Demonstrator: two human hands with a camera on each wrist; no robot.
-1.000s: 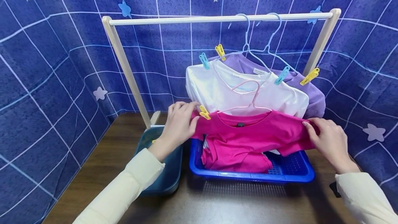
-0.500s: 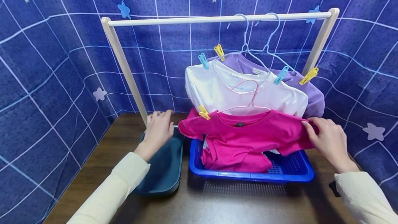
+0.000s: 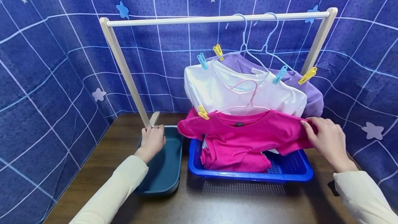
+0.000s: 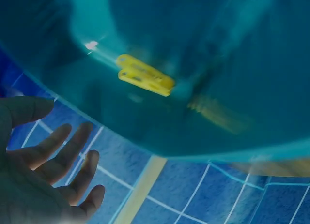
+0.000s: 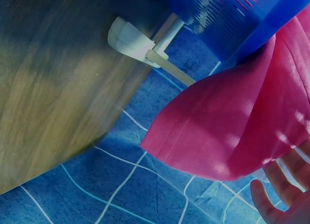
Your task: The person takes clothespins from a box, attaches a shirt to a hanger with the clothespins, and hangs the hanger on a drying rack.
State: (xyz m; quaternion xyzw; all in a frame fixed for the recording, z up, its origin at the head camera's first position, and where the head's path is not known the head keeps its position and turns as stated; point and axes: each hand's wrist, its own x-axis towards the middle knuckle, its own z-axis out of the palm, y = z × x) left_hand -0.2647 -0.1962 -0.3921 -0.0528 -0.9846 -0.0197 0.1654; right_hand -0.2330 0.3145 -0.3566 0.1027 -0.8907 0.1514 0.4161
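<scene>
My left hand (image 3: pixel 152 141) is over the far end of a dark teal bin (image 3: pixel 169 179). In the left wrist view its fingers (image 4: pixel 72 151) are spread and hold nothing, and a yellow clothespin (image 4: pixel 145 75) lies inside the bin. My right hand (image 3: pixel 329 141) pinches the right shoulder of a pink T-shirt (image 3: pixel 248 130) between thumb and fingers. A pink hanger (image 3: pixel 253 96) runs through the shirt's neck, and a yellow clothespin (image 3: pixel 203 112) clips its left shoulder. In the right wrist view the pink sleeve (image 5: pixel 218 122) hangs down beside the fingers.
A blue basket (image 3: pixel 248 175) under the shirt holds more pink cloth. Behind stands a wooden rack (image 3: pixel 186 20) with a white shirt (image 3: pixel 199 82) and a purple shirt (image 3: pixel 314 96) on blue hangers, clipped with blue and yellow clothespins. All rests on a brown table (image 3: pixel 102 168).
My left hand has let go of the pink shirt's left shoulder and moved left and down to the teal bin. The right hand keeps its hold on the other shoulder.
</scene>
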